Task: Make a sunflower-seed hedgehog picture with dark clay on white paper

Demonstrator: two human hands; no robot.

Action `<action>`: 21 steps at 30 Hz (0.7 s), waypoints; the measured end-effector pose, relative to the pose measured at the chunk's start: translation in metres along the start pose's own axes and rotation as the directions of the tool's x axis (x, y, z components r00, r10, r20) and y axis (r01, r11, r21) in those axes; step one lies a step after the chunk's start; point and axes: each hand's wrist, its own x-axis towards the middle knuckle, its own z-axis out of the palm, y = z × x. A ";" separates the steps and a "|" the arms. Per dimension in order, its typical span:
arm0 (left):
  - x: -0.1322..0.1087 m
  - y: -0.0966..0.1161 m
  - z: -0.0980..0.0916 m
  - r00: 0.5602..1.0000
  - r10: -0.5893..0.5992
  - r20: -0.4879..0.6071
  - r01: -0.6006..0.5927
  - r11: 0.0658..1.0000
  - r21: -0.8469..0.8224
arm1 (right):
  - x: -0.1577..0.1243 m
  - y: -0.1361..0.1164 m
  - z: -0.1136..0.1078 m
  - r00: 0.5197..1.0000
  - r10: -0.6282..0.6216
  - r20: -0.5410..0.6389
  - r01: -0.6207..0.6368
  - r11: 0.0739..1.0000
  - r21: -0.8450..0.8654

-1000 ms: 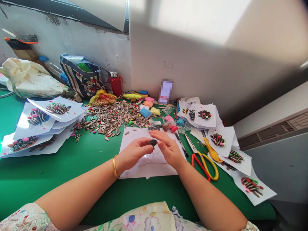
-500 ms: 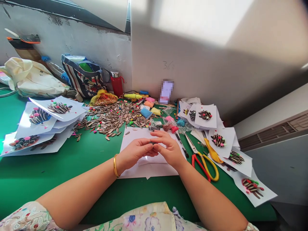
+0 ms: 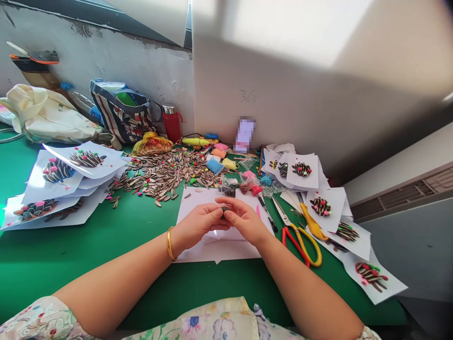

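Between the fingertips of both hands is a small dark lump of modelling clay (image 3: 224, 211), partly covered by the fingers. My left hand (image 3: 201, 221) pinches it from the left, a gold bangle on that wrist. From the other side, my right hand (image 3: 246, 221) presses it with thumb and fingers. Both hands hover over white paper sheets (image 3: 189, 203), and a pink mark or piece shows on the paper beside my right hand. Small bags of coloured clay (image 3: 247, 184) lie just beyond the paper. A heap of striped sunflower seeds (image 3: 166, 174) spreads to the far left.
Right of the paper lie a black pen (image 3: 268, 215), scissors (image 3: 300, 245) with red and yellow handles, and a yellow tool (image 3: 311, 222). Seed-and-clay pictures are stacked at left (image 3: 85, 182) and right (image 3: 339, 208). A striped bag (image 3: 122, 113) and red flask (image 3: 171, 123) stand behind.
My right fingers have drawn in and curled closer around the dark clay, which shows more now. A pink spot on the paper has come into view. My arms stay in place.
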 end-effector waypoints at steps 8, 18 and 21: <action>-0.002 0.003 0.000 0.999 -0.038 0.010 0.038 0.998 -0.044 | 0.000 -0.004 -0.001 1.000 -0.006 0.020 0.002 0.986 0.167; -0.001 0.000 0.002 1.000 0.005 0.012 -0.006 0.999 0.045 | 0.001 -0.003 0.004 0.996 0.080 -0.042 -0.077 0.995 0.068; -0.002 0.000 -0.001 1.000 0.008 0.030 -0.009 1.000 0.028 | 0.000 -0.005 0.000 0.997 0.075 0.024 -0.078 0.989 0.128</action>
